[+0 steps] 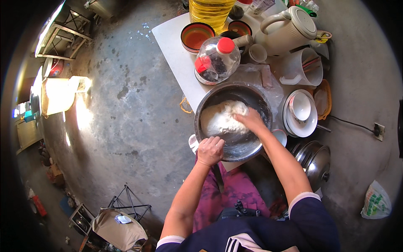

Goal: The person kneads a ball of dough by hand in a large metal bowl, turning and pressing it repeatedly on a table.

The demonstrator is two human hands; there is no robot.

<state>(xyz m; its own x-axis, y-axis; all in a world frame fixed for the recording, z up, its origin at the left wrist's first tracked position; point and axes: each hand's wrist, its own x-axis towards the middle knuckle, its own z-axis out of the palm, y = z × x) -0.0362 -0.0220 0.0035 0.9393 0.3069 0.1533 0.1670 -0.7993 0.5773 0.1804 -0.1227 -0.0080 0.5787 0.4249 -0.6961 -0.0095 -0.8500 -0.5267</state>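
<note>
A large round metal basin [234,154] rests at the near end of a white table, its inside smeared with flour. In it lies a lump of pale, floury dough [225,118]. My left hand [211,150] grips the basin's rim at the near left, fingers curled over the edge. My right hand [251,120] presses against the right side of the dough; its thumb points left across the dough and the other fingers are partly hidden, so I cannot tell how far they close round it.
On the white table [176,41] beyond the basin stand a red-capped plastic jar [217,60], a bowl [197,37], a large bottle of yellow oil [211,12] and a cream jug [285,31]. Stacked white dishes [307,126] are at the right, near a lidded metal pot [315,163].
</note>
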